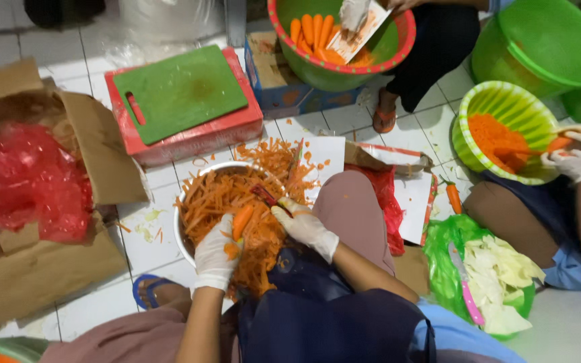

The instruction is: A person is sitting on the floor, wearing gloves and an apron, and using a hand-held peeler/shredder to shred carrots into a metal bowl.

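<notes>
**Peeling carrot over the peelings bowl**

Peeling is under way, I judge: the carrot [242, 220] sits above the white bowl [181, 235] of orange peelings. My left hand [215, 254] is closed round its lower end; my right hand [304, 225] grips the peeler [267, 197] just right of it. I judge the next stroke needs the carrot turned. Green cutting board [179, 91] lies beyond the bowl.
</notes>
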